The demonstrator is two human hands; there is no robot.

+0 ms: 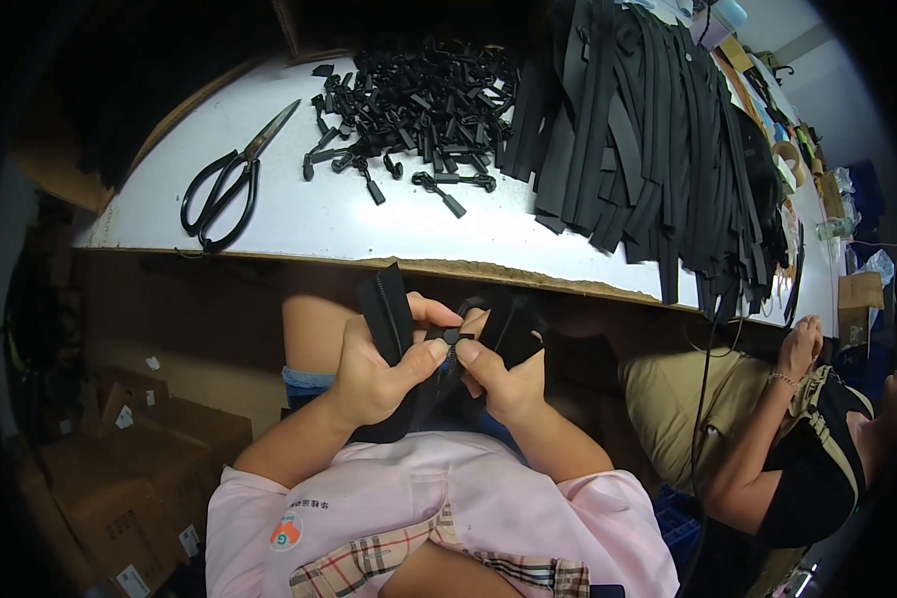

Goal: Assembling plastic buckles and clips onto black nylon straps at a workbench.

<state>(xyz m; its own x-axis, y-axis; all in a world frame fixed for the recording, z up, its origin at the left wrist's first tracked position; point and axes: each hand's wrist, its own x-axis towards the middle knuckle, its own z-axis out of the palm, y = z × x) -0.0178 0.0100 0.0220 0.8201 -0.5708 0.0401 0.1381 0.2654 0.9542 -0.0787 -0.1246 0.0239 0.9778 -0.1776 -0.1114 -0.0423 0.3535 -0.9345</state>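
Note:
Over my lap, just below the table edge, both my hands grip a black zipper tape (393, 311). My left hand (374, 369) is closed on one side of it, thumb and fingers pinching near the middle. My right hand (503, 379) pinches the other side, its thumb close to my left thumb. Between the thumbs sits a small black zipper slider (452, 337), partly covered by the fingertips. One tape end stands up past my left fingers, and dark tape spreads beside my right fingers.
On the white table (319, 224) lie black-handled scissors (219, 194), a heap of black zipper sliders (424, 105) and many black zipper tapes (633, 140) hanging over the edge. Cardboard boxes (120, 488) stand at lower left. Another person (757, 468) sits at the right.

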